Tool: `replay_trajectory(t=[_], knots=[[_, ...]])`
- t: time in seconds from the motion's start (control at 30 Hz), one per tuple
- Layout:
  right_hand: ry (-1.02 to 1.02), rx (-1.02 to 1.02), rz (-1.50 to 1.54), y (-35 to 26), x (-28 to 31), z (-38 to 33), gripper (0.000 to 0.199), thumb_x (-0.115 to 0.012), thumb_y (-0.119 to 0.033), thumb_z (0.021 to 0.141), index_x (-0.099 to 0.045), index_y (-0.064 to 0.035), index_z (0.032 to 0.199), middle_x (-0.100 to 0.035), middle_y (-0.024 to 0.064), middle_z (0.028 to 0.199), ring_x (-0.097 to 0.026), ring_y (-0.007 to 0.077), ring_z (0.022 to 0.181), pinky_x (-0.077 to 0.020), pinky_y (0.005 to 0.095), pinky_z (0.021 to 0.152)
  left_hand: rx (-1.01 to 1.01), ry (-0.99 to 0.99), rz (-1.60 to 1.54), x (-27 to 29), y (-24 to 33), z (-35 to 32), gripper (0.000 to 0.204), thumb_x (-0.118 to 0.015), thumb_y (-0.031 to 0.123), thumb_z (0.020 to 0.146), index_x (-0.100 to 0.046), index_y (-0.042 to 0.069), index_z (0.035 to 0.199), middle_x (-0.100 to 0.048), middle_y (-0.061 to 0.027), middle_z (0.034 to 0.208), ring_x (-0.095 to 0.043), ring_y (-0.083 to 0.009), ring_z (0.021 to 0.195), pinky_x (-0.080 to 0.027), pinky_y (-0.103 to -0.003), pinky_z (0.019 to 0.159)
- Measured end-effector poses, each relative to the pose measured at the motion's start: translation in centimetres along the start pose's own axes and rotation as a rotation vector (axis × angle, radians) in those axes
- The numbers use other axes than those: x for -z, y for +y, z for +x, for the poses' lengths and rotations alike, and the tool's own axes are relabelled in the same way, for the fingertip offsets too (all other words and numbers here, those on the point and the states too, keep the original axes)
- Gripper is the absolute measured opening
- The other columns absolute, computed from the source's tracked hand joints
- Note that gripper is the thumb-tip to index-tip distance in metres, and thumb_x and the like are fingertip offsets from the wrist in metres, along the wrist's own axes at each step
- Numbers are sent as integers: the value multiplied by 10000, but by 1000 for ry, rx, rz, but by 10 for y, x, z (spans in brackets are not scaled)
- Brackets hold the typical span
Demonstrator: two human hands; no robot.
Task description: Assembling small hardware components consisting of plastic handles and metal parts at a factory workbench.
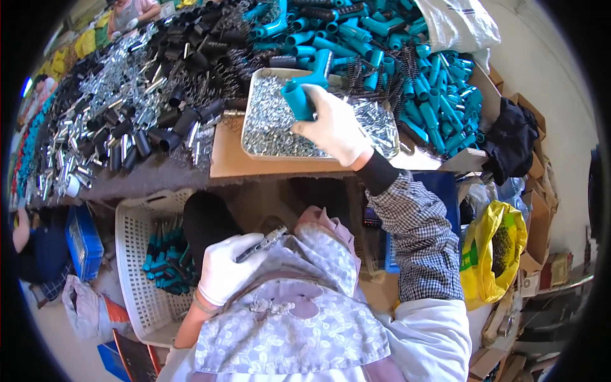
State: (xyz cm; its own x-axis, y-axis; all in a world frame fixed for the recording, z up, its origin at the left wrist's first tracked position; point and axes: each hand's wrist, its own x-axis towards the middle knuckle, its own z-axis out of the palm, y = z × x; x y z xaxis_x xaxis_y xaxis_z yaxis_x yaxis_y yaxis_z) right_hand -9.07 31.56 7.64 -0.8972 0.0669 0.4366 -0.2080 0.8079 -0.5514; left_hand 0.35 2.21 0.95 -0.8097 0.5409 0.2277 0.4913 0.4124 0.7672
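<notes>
Nearest the viewer, the left hand point(223, 267), in a white glove, is closed around a slim metal rod point(262, 244) that rests over the lap, against a floral apron point(299, 305). To its left stands a white perforated plastic basket point(143, 267) holding teal-handled pieces, with a blue crate point(86, 242) beyond it near the floor. To the right hang a yellow plastic bag point(493, 254) and stacked brown cartons point(541, 172), which close off that side.

Past the table edge, a sheet of brown cardboard point(229, 156) carries a shallow metal tray point(270, 127) of small silvery parts. The right hand point(334, 127), also white-gloved, reaches over the tray with its fingers clamped on a teal plastic handle point(305, 92), lifted just above the tray's contents.

Farther back, heaps cover the table: black tubes point(172, 121) and bright metal pieces at left, teal handles point(407, 63) at right, a white sack point(461, 25) behind. Open room remains only at the cardboard's near strip.
</notes>
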Motion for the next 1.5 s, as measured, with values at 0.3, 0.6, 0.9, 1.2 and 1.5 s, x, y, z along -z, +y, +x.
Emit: replay_trajectory(t=[0.3, 0.6, 0.9, 1.2, 1.5], knots=[[-536, -71, 357, -21, 48, -91, 504, -634, -305, 983, -566, -17, 1391, -681, 217, 1194, -675, 360, 1111, -506, 393, 975, -11, 57, 16, 17, -7, -7, 273, -803, 130, 778, -744, 14, 1018, -728, -170, 909, -727, -324, 806, -575, -356, 714], [-893, -240, 426, -2, 43, -112, 404, -816, -275, 835, -739, 11, 1110, -763, 147, 1001, -727, 265, 888, -559, 356, 837, -211, -169, 14, 16, -13, -1, 278, -816, 170, 768, -753, 61, 1016, -720, -112, 844, -705, -284, 736, -558, -353, 647], [-826, -68, 454, -14, 1, -133, 438, -799, -318, 832, -734, 5, 1120, -740, 205, 985, -723, 319, 917, -558, 385, 844, -150, -207, 8, 9, 1, -2, 411, -860, 209, 727, -745, 44, 1086, -735, -144, 917, -720, -325, 791, -563, -372, 715], [-1065, -460, 731, -27, -8, -144, 440, -712, -282, 973, -649, -5, 1310, -674, 56, 860, -601, 98, 610, -490, 257, 557, -229, -288, 29, 3, -6, 0, 505, -850, 385, 744, -742, 113, 1155, -742, -116, 892, -728, -306, 788, -571, -378, 690], [-836, -196, 685, -21, -8, -156, 485, -741, -262, 938, -627, -1, 1331, -686, 78, 962, -643, 127, 721, -519, 293, 665, -248, -367, 54, 8, 16, 6, 502, -863, 266, 731, -734, 111, 1191, -743, -135, 949, -739, -292, 819, -584, -365, 739]])
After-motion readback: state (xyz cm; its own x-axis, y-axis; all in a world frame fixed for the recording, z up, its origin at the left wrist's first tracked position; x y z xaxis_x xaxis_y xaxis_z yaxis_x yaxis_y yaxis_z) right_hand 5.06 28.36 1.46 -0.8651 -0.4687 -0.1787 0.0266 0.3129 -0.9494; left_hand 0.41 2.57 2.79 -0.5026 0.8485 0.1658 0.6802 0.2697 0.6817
